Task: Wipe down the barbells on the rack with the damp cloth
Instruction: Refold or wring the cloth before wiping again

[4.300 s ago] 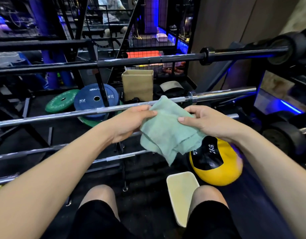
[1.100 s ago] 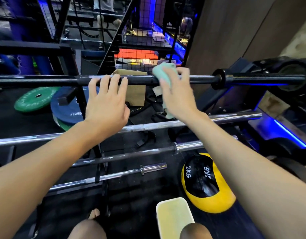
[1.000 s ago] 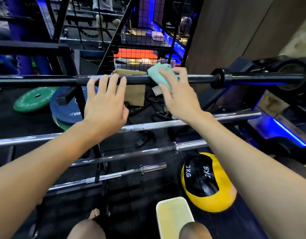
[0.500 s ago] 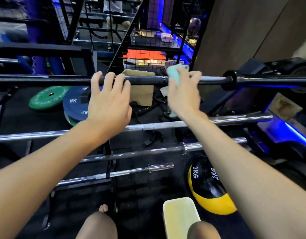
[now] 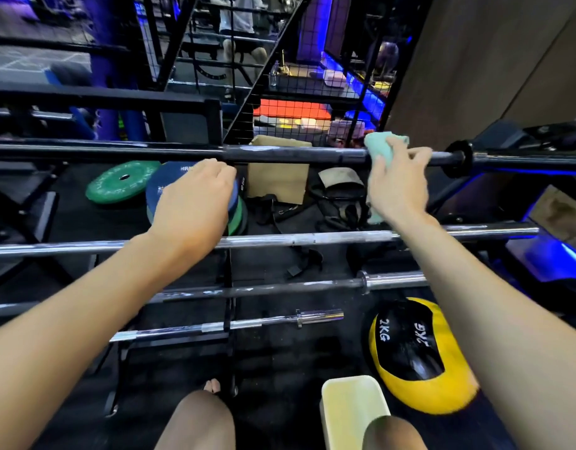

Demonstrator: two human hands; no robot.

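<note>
R hand (image 5: 397, 183) has its grip wrapped over the top black barbell (image 5: 280, 154), w/ the mint-green cloth (image 5: 382, 150) bunched between fingers and bar; a tail of cloth hangs below the wrist. Just right of that grip sits the bar's collar (image 5: 457, 159). L hand (image 5: 195, 203) is left of the grip, a bit below the same bar, fingers curled under loosely, holding nothing; whether the knuckles touch the bar I can't tell. Below both hands the rack carries more bars: a chrome barbell (image 5: 312, 238) crossing under the wrists, a darker one (image 5: 280, 287) lower, and a short one (image 5: 247, 323) lowest. On the floor behind the grip: a green plate (image 5: 121, 185), a blue plate (image 5: 156, 190) partly under the L hand, a cardboard box (image 5: 278, 181), black straps (image 5: 338, 203). Below the R forearm lies a yellow-and-black 2KG ball (image 5: 416, 355), next to a pale tub (image 5: 350, 407).
</note>
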